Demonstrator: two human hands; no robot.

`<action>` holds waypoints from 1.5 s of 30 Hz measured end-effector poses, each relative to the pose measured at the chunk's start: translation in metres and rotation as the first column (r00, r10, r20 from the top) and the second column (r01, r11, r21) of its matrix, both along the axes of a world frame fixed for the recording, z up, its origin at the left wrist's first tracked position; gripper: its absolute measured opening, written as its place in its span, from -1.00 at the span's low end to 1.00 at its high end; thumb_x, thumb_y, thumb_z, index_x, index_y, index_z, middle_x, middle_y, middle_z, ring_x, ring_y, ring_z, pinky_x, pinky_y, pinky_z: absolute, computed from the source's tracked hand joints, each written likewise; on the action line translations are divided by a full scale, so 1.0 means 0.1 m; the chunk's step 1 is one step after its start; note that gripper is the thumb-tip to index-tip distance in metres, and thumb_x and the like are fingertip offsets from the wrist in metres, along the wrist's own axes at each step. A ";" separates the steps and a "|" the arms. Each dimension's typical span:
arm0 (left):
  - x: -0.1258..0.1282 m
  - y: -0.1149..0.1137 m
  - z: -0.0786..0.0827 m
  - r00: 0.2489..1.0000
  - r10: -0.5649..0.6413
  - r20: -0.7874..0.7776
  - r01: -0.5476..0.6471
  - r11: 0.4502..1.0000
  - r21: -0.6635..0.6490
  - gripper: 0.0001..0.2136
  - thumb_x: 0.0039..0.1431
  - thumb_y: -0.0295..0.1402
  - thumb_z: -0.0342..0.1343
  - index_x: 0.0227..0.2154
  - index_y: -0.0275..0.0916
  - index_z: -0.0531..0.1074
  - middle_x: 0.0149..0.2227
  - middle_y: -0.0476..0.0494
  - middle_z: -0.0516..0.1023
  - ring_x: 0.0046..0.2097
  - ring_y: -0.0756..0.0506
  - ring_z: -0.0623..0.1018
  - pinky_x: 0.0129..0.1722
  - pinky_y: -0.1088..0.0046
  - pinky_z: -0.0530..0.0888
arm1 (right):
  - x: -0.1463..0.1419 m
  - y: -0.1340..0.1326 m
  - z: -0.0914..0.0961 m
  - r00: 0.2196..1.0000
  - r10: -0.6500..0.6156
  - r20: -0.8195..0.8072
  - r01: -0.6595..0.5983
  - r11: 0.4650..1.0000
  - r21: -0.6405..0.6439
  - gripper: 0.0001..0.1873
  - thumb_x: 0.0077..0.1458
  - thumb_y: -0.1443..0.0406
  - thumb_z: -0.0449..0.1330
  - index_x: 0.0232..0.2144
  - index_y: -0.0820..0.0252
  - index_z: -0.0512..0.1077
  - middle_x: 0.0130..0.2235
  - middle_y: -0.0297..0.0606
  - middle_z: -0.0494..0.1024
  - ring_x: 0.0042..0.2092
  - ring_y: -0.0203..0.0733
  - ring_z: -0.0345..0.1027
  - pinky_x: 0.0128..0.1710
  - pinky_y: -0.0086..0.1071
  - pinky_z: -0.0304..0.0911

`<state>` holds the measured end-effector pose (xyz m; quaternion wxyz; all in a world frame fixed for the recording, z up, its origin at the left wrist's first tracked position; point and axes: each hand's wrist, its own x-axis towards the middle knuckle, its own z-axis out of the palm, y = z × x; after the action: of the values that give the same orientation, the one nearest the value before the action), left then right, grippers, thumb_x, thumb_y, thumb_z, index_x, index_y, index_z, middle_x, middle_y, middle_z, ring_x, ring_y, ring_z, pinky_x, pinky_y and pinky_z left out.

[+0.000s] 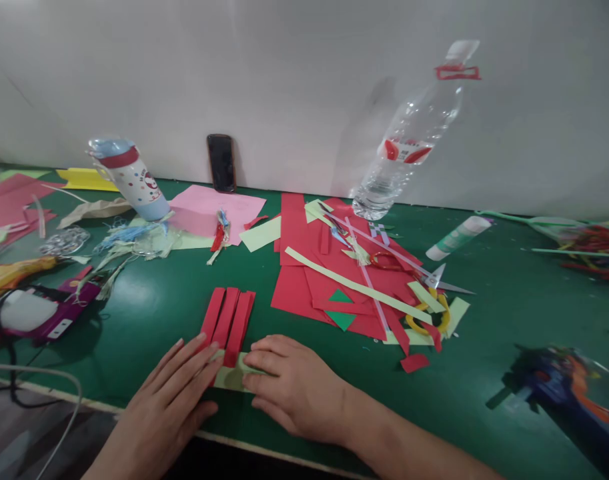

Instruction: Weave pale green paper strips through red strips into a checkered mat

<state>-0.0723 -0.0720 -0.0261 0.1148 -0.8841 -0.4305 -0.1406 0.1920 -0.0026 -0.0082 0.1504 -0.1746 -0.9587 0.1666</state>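
Several red paper strips (227, 317) stand side by side, their lower ends on a pale green paper strip (230, 379) near the table's front edge. My left hand (177, 387) lies over the left part of the strips, its fingers stretched out and the fingertips pressing on the paper. On the right end of the pale green strip rests my right hand (297, 387), fingers loosely bent and apart, the tips touching the paper. Both hands hide the ends of the pale green strip.
Red paper sheets (304, 293) with scissors (437, 307) and cut strips lie right of centre. Behind them stand a water bottle (407, 147) and a glue stick (458, 238). A flask (131, 180), a phone (221, 163), pink paper (194, 210) and a purple glue gun (74, 307) are leftward.
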 end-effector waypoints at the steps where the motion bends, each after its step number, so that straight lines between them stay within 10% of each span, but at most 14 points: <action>1: -0.01 -0.06 0.01 1.000 -0.003 0.026 0.003 1.000 0.005 -0.59 0.33 -0.30 0.04 0.21 -0.21 0.31 0.20 -0.10 0.46 0.32 -0.11 0.29 0.36 0.32 0.12 | 0.00 0.00 0.00 1.000 -0.001 -0.002 0.001 1.000 -0.003 -0.75 0.31 0.22 0.12 -0.04 0.21 0.45 0.07 -0.21 0.51 0.11 -0.13 0.29 0.23 -0.20 0.16; 17: 0.03 -0.28 -0.16 0.999 0.018 -0.029 -0.018 1.000 -0.017 -0.60 0.34 -0.16 0.03 0.18 -0.14 0.36 0.20 -0.06 0.45 0.23 -0.14 0.39 0.16 0.35 0.42 | 0.03 0.02 0.04 0.998 0.004 -0.061 -0.008 0.999 -0.054 -0.79 0.30 0.24 0.15 -0.08 0.18 0.49 0.03 -0.16 0.55 0.11 -0.12 0.33 0.22 -0.20 0.20; 23: 0.05 -0.30 -0.22 0.999 0.031 0.009 -0.031 0.999 -0.015 -0.55 0.30 -0.11 0.09 0.19 -0.11 0.35 0.20 -0.06 0.44 0.23 -0.15 0.38 0.15 0.34 0.44 | 0.09 0.09 0.14 0.986 -0.108 -0.127 0.093 0.989 -0.117 -0.79 0.28 0.27 0.16 -0.40 0.17 0.49 -0.29 -0.22 0.55 -0.18 -0.13 0.38 -0.15 -0.26 0.38; 29: 0.08 -0.32 -0.21 0.997 0.074 0.029 -0.073 0.997 -0.024 -0.52 0.25 -0.12 0.15 0.20 -0.05 0.33 0.21 0.00 0.42 0.22 -0.15 0.38 0.14 0.34 0.43 | 0.01 0.04 0.19 0.987 -0.138 -0.087 0.134 0.990 -0.046 -0.79 0.28 0.36 0.13 -0.06 0.22 0.46 -0.06 -0.12 0.53 0.00 -0.04 0.32 0.04 -0.15 0.36; 45: 0.19 -0.31 -0.16 0.969 0.124 0.213 -0.128 0.992 0.004 -0.67 0.29 -0.15 0.08 0.08 0.00 0.43 0.10 0.03 0.49 0.15 -0.11 0.40 0.12 0.35 0.34 | -0.10 -0.13 0.14 0.984 -0.130 0.122 0.126 0.991 0.044 -0.72 0.29 0.28 0.12 0.02 0.16 0.44 0.08 -0.19 0.52 0.14 0.01 0.30 0.15 -0.11 0.35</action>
<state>-0.0534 -0.1029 -0.0424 0.0845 -0.8338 -0.4945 -0.2305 0.1816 -0.0156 0.0063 0.1040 -0.2432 -0.9558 0.1282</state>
